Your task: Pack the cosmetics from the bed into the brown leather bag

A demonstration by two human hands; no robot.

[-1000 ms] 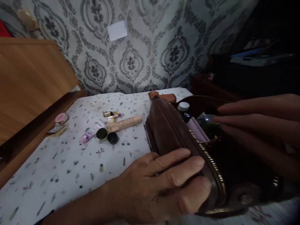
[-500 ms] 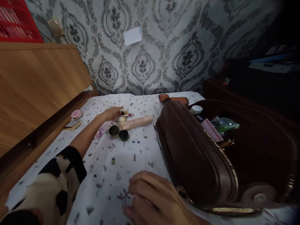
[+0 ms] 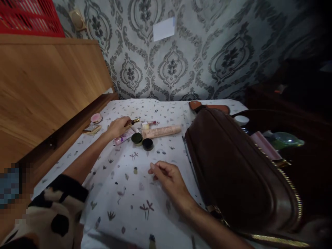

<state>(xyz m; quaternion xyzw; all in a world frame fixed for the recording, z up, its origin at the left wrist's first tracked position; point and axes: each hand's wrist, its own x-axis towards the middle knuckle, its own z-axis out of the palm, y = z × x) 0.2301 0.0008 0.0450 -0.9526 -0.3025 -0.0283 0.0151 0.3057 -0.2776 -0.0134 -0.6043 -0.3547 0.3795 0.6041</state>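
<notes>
My left hand (image 3: 118, 128) has its fingers closed on a slim gold-and-dark lipstick tube (image 3: 135, 121), which sticks out to the right of the fingertips. Close by lie a purple-and-white squeeze tube (image 3: 124, 137), a long beige cream tube (image 3: 166, 131), and a small lip gloss tube (image 3: 150, 122). Two small round dark jars, a green-lidded jar (image 3: 136, 138) and a black jar (image 3: 147, 144), stand in front of them. My right hand (image 3: 169, 176) hovers nearer me, its fingers loosely curled in, with nothing visible in them.
A brown leather bag (image 3: 228, 166) lies unzipped on the right, with a pink box (image 3: 266, 145) and a green clear bottle (image 3: 286, 138) inside. Behind it is an orange-brown case (image 3: 216, 109). A pink compact (image 3: 96, 118) and a palette (image 3: 92, 129) sit by the wooden cabinet (image 3: 52, 72).
My left hand has taken hold of the lipstick tube and drawn it left, away from the lip gloss. My right hand has moved forward and its fingers have turned. The view has shifted.
</notes>
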